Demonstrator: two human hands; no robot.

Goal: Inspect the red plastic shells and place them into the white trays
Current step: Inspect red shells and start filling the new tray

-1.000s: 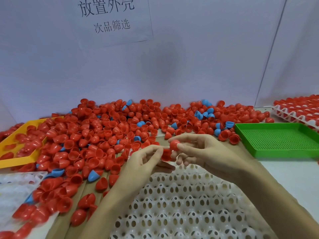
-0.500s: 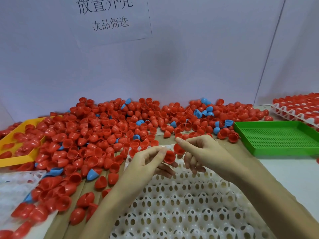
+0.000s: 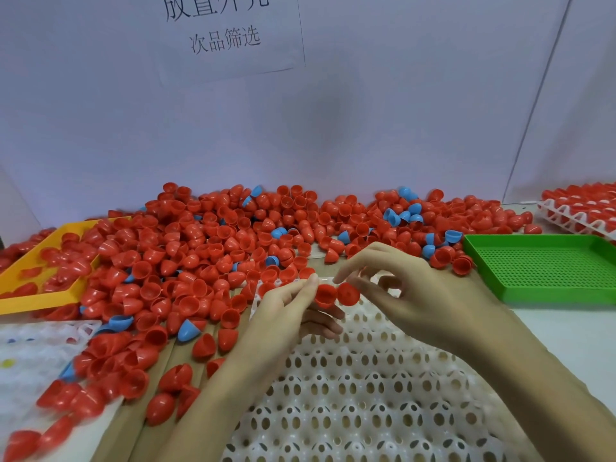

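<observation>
Inspection step: left hand (image 3: pixel 286 305) pinched red plastic half-shell (image 3: pixel 325 295), right hand (image 3: pixel 410 291) pinched another (image 3: pixel 348 294), above white perforated tray (image 3: pixel 366 395). Next: seat both in tray's far-edge cups.

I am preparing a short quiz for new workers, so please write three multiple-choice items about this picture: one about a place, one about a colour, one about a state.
1. Where is the green tray?
A. at the right of the bench
B. at the left, under the yellow tray
C. on top of the white tray

2. What colour are the few shells mixed into the red pile?
A. green
B. blue
C. yellow

3. What are the hands doing?
A. both lie flat on the bench
B. only one holds a shell
C. each pinches a red shell above the white tray

Answers:
1 A: it lies right of the right hand.
2 B: blue shells lie scattered among the red.
3 C: the left hand and the right hand each hold a red shell over the white tray.
</observation>
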